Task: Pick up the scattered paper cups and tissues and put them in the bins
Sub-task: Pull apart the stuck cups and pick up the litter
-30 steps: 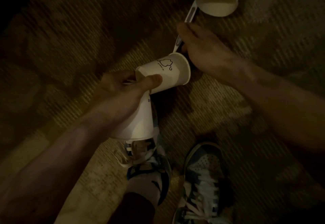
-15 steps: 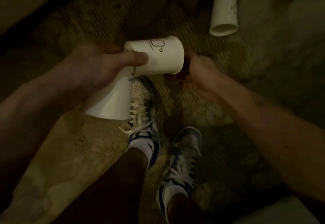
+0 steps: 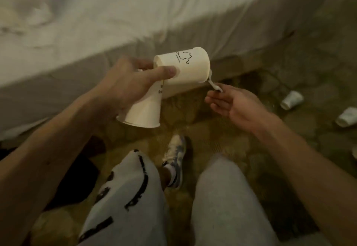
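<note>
White printed paper cup (image 3: pixel 185 66) and second white paper cup (image 3: pixel 143 112) were gripped in the left hand (image 3: pixel 125 87); the right hand (image 3: pixel 233 104) pinched a thin white plastic stick (image 3: pixel 213 85) at the printed cup's mouth.

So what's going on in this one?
A person stands beside a white-sheeted bed, gathering litter. The left hand grips a printed white paper cup, held sideways, and a plain white paper cup pointing mouth-down. The right hand pinches a thin white plastic utensil whose far end sits at the printed cup's mouth. Two loose white paper cups lie on the patterned carpet to the right. No bin shows.
</note>
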### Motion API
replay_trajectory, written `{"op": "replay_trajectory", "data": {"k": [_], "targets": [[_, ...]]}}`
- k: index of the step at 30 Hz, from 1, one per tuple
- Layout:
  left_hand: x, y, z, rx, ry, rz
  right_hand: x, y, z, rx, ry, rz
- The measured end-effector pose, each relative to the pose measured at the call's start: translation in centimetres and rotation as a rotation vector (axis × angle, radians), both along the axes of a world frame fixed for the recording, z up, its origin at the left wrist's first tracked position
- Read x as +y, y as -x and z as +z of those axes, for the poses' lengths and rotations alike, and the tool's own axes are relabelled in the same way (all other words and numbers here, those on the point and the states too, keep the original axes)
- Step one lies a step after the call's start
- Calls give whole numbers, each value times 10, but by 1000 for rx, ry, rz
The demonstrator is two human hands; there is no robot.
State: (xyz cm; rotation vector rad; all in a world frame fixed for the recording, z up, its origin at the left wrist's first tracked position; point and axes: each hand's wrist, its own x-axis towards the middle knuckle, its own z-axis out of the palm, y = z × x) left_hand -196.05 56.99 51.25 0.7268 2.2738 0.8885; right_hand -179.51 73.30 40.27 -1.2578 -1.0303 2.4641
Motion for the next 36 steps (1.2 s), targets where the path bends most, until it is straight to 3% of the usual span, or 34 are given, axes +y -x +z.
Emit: {"op": "replay_trajectory", "data": {"k": [5, 8, 14, 20, 25, 30, 36], "targets": [[-113, 1, 77, 76, -195, 176, -77, 25, 83, 0, -584, 344], [-195, 11, 99, 112, -318, 343, -144, 64, 110, 67, -779, 410], [-368, 35, 86, 64, -558, 739, -322, 162, 123, 165, -790, 602], [-494, 77, -10, 74, -627, 1183, -469, 236, 69, 180, -688, 825], [-535, 107, -134, 136, -473, 1395, -535, 274, -22, 15, -703, 955], [-547, 134, -238, -12, -342, 1477, -564, 307, -108, -153, -734, 1049], [-555, 174, -307, -152, 77, 1319, -574, 335, -171, -241, -991, 1261]]}}
